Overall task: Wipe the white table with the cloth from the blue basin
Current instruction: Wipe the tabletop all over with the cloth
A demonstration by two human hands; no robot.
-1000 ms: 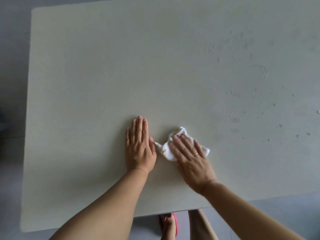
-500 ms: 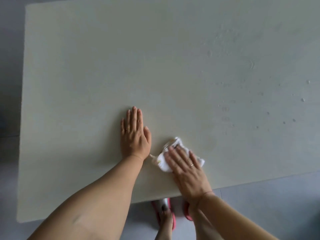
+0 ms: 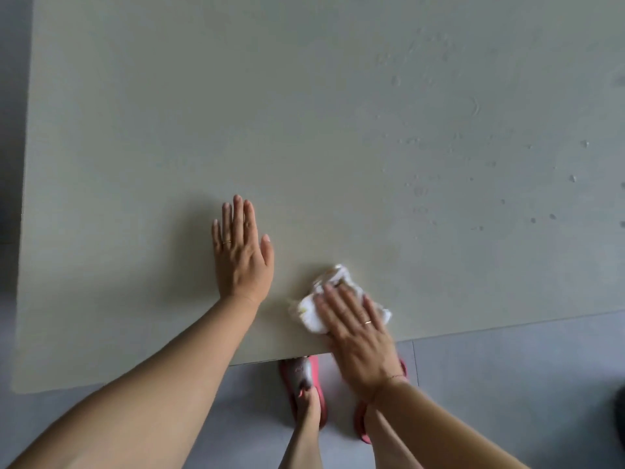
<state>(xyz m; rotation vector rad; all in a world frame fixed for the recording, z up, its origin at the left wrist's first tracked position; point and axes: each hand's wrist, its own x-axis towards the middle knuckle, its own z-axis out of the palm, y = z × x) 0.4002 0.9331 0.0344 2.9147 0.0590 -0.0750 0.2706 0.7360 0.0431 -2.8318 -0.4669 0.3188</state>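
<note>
The white table (image 3: 304,130) fills most of the view. A crumpled white cloth (image 3: 313,309) lies close to the table's near edge. My right hand (image 3: 358,336) presses flat on the cloth with straight fingers, its heel past the edge. My left hand (image 3: 241,252) rests flat on the table, palm down, a little to the left of the cloth and apart from it. Water drops and wet streaks (image 3: 531,218) dot the right part of the tabletop. The blue basin is out of view.
Grey tiled floor (image 3: 507,367) shows below the table's near edge and along its left side. My feet in pink slippers (image 3: 304,384) stand just under the near edge. A dark object (image 3: 620,421) sits at the far right edge of the view.
My right hand has dragged the cloth toward me, from beside my left thumb down to the table's near edge. My left hand stayed flat on the table.
</note>
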